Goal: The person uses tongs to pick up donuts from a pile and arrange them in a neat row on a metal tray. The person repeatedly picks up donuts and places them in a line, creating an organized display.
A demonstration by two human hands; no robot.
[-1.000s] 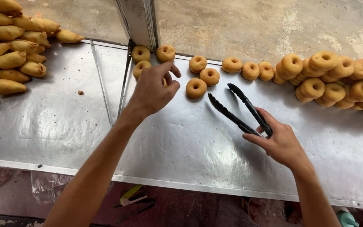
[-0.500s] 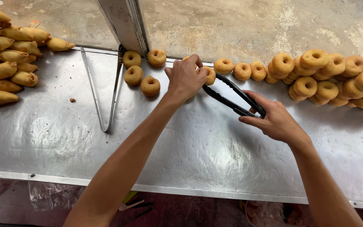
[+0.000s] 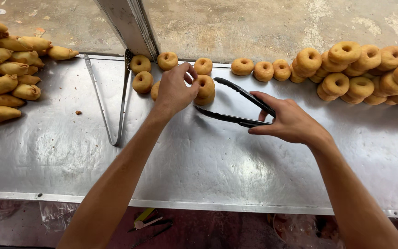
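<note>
I work over a metal counter [image 3: 208, 161], which runs under both of my hands. To the right of my right fingers lies a big heap of doughnuts [image 3: 369, 74]; far to the left of my left fingers lies a pile of long pastries [image 3: 5, 74]. A pair of steel tongs [image 3: 107, 101] rests on the counter, left of my left wrist.

My right hand [image 3: 289, 122] grips the black tongs [image 3: 236, 103] at the hinge end. Their arms stand wide apart and hold nothing; the tips point at the small doughnut stack [image 3: 205, 90].

My left hand [image 3: 173, 92] has its fingers loosely curled, thumb and fingertips touching that stack of two. I cannot tell whether they pinch it or only steady it.

Risk, as I judge it: the upper doughnut sits unsupported on the lower one. A sideways push from my fingertips or a tong tip could slide it off. Closing the tongs there could also nip my left fingers.
</note>
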